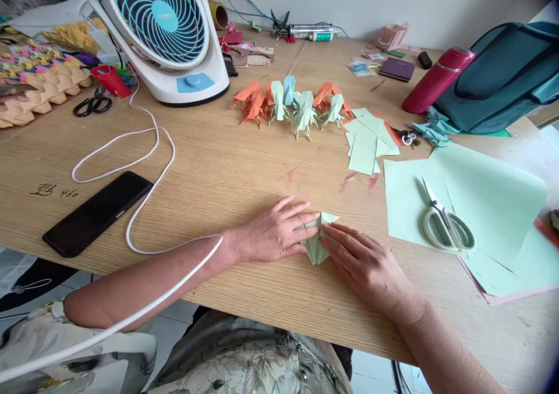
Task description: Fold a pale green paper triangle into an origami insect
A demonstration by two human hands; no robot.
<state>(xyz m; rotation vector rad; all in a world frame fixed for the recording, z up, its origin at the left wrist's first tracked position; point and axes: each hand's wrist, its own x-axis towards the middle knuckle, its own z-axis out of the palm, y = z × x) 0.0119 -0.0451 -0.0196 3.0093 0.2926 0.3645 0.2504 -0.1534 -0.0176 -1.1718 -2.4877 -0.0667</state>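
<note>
Tabletop (244, 167): left hand (277, 232) and right hand (373, 273) touch folded paper (315, 251).

Wood-grain desk (244, 178), front left: number "460" (69, 194), handwritten in dark ink straight on surface; handwritten characters (46, 190) just before it, reading uncertain. Electric desk fan (192, 74): pale logo with short lettering on light-blue hub (165, 16), too small to read. Green-and-white tube (321, 36), near wall: label print illegible.
</note>
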